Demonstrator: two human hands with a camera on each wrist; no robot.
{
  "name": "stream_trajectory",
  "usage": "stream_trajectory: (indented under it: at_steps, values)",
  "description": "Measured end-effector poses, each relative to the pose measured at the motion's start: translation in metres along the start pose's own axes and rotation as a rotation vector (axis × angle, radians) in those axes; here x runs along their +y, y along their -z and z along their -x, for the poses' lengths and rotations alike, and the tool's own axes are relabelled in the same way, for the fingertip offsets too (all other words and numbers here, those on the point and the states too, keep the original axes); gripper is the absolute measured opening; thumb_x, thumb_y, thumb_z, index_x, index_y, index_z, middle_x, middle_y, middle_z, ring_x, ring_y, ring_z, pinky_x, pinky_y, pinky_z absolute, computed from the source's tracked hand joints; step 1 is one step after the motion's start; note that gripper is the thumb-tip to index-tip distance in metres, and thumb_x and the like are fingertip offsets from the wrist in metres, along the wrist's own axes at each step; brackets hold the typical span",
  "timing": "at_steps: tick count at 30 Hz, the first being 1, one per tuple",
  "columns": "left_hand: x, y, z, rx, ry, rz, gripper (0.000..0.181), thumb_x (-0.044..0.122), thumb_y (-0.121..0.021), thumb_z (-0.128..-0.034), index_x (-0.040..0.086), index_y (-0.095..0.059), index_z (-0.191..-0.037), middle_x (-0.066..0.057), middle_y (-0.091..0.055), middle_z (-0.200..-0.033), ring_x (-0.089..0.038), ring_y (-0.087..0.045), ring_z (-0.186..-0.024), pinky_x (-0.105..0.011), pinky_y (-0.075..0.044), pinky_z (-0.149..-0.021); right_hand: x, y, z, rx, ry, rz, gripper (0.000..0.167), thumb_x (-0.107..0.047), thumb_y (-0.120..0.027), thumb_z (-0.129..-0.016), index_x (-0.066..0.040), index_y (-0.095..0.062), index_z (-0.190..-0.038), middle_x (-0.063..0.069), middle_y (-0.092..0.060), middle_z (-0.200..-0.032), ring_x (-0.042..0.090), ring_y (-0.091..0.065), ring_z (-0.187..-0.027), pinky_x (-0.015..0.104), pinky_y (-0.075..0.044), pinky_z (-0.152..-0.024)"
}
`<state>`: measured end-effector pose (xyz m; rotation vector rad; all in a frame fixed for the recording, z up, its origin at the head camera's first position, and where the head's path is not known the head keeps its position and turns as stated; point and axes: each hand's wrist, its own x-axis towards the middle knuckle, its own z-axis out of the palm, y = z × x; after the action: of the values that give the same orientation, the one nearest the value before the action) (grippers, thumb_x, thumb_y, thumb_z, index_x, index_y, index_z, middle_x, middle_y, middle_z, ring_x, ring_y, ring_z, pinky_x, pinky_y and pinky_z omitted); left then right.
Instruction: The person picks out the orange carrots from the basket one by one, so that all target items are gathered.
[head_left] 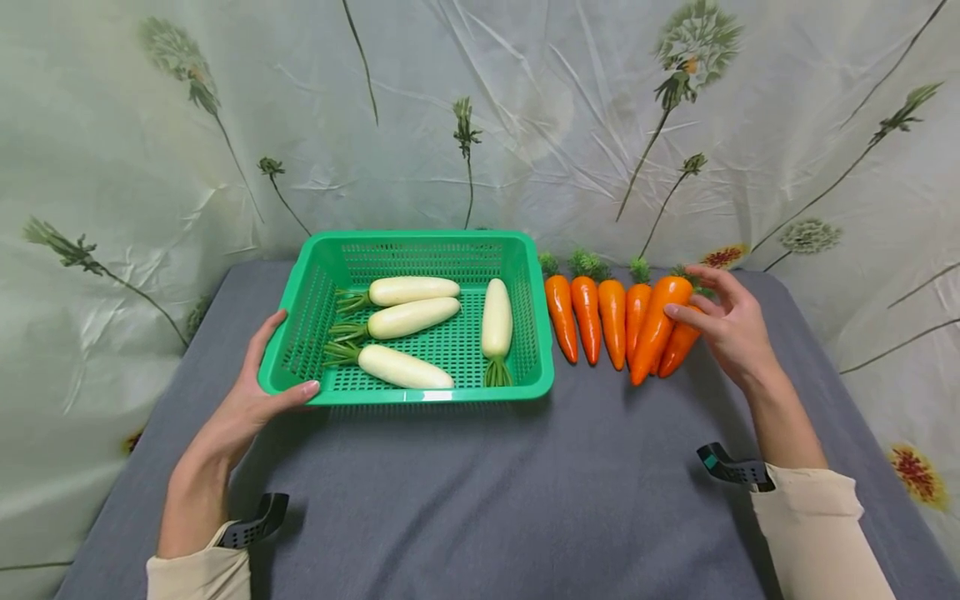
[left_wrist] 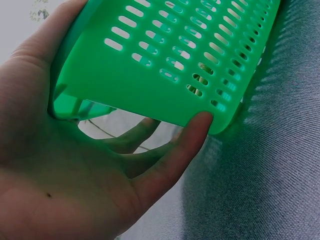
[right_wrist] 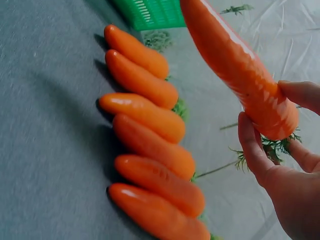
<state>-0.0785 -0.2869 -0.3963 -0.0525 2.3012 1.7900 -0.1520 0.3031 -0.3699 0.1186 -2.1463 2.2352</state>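
Note:
A green perforated plastic basket sits tilted a little toward me, left of centre. Inside lie several white radishes with green stem stubs; one radish points toward me at the right side. My left hand grips the basket's left end, thumb over the rim at the near corner and fingers under and against the outer wall. Between thumb and fingertips, my right hand pinches a carrot near its leafy top. That carrot is raised above a row of carrots, its tip toward me.
The row of carrots lies on the grey tablecloth just right of the basket, leafy tops toward the back. Behind the table hangs a pale curtain with dandelion prints. Black wrist straps are on both forearms.

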Motion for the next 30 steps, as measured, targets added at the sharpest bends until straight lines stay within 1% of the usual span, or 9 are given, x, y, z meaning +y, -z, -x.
stream_trajectory:
  at_steps: [3, 8, 11, 16, 19, 22, 30]
  values:
    - [0.0, 0.0, 0.001, -0.001, 0.001, -0.009, 0.106, 0.01, -0.072, -0.096, 0.049, -0.001, -0.163, -0.014, -0.033, -0.149, 0.0, -0.065, -0.099, -0.017, -0.052, -0.084, 0.003, 0.005, 0.002, -0.004, 0.0, -0.041, 0.053, 0.013, -0.067, -0.092, -0.008, -0.055, -0.138, 0.0, -0.042, -0.128, 0.004, -0.071, -0.098, 0.016, -0.057, -0.079]
    - [0.0, -0.001, 0.001, -0.01, 0.0, 0.05, 0.106, 0.007, -0.072, -0.0955, 0.049, -0.002, -0.163, -0.019, -0.028, -0.153, -0.003, -0.067, -0.098, -0.027, -0.06, -0.08, 0.007, 0.015, 0.003, 0.001, 0.001, -0.094, 0.054, 0.016, -0.065, -0.092, -0.004, -0.052, -0.141, 0.003, -0.043, -0.126, 0.006, -0.073, -0.096, 0.018, -0.058, -0.079]
    - [0.001, -0.001, 0.001, -0.011, 0.002, 0.062, 0.106, 0.007, -0.072, -0.0953, 0.049, -0.002, -0.163, -0.02, -0.025, -0.155, -0.003, -0.067, -0.098, -0.03, -0.061, -0.079, 0.009, 0.022, 0.005, 0.014, -0.004, -0.11, 0.053, 0.017, -0.064, -0.092, -0.003, -0.053, -0.14, 0.004, -0.044, -0.126, 0.006, -0.073, -0.095, 0.019, -0.059, -0.079]
    - [0.0, -0.001, 0.001, -0.015, -0.004, 0.07, 0.106, 0.006, -0.072, -0.0952, 0.049, -0.002, -0.163, -0.02, -0.026, -0.154, -0.004, -0.068, -0.098, -0.031, -0.061, -0.079, 0.012, 0.035, 0.007, 0.062, -0.025, -0.127, 0.05, 0.017, -0.064, -0.092, -0.011, -0.059, -0.134, 0.003, -0.043, -0.128, 0.006, -0.074, -0.094, 0.019, -0.059, -0.079]
    - [0.0, -0.001, 0.001, -0.02, -0.012, 0.087, 0.106, 0.004, -0.072, -0.095, 0.048, -0.003, -0.164, -0.019, -0.029, -0.151, -0.005, -0.069, -0.097, -0.031, -0.061, -0.079, 0.014, 0.042, 0.008, 0.09, -0.033, -0.156, 0.049, 0.017, -0.063, -0.092, -0.013, -0.063, -0.131, 0.003, -0.043, -0.128, 0.007, -0.074, -0.094, 0.02, -0.06, -0.078]
    - [0.0, -0.001, 0.001, -0.02, -0.015, 0.093, 0.106, 0.004, -0.071, -0.0951, 0.048, -0.003, -0.164, -0.018, -0.03, -0.15, -0.006, -0.069, -0.097, -0.032, -0.061, -0.079, 0.016, 0.049, 0.01, 0.112, -0.041, -0.174, 0.049, 0.018, -0.063, -0.092, -0.012, -0.063, -0.131, 0.004, -0.043, -0.127, 0.007, -0.074, -0.092, 0.019, -0.06, -0.077]
    - [0.002, -0.001, 0.001, -0.018, 0.003, 0.077, 0.106, 0.006, -0.071, -0.0957, 0.049, -0.002, -0.163, -0.02, -0.028, -0.152, -0.006, -0.069, -0.097, -0.032, -0.061, -0.079, 0.024, 0.063, 0.012, 0.167, -0.105, -0.133, 0.05, 0.012, -0.066, -0.093, -0.016, -0.061, -0.133, 0.0, -0.044, -0.124, 0.004, -0.073, -0.085, 0.018, -0.059, -0.072]
